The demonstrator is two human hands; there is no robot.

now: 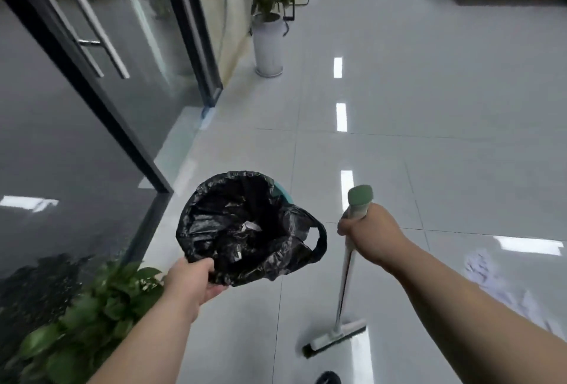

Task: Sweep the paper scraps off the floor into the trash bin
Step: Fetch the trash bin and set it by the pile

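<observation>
**A:** What are the hands doing?

**B:** The left hand (pixel 191 279) is curled round the near rim of the round teal trash bin (pixel 280 192), pinching its crumpled black plastic liner bag (pixel 233 248). The right hand (pixel 371 230) is clenched round the top of the long white broom (pixel 345 279), just under its grey-green end cap.

**A:** Where is that broom?

**B:** It stands just right of the bin. Its dark-bristled head (pixel 334 340) rests on the floor, nearer the person than the bin.

**A:** And the scraps?

**B:** The white paper scraps (pixel 491 279) lie in a loose heap well to the right of the bin, past the right forearm. One pale bit (pixel 251 225) lies inside the bin. The dark marks on the heap are too blurred to read.

**A:** The room?

**B:** The glossy pale grey tiled floor (pixel 429 138) mirrors strip lights. A black-framed glass door (pixel 92 77) with a steel bar handle stands left of the bin. A leafy green plant (pixel 86 322) is near-left of it, and a tall white plant pot (pixel 268 43) stands far beyond.
</observation>
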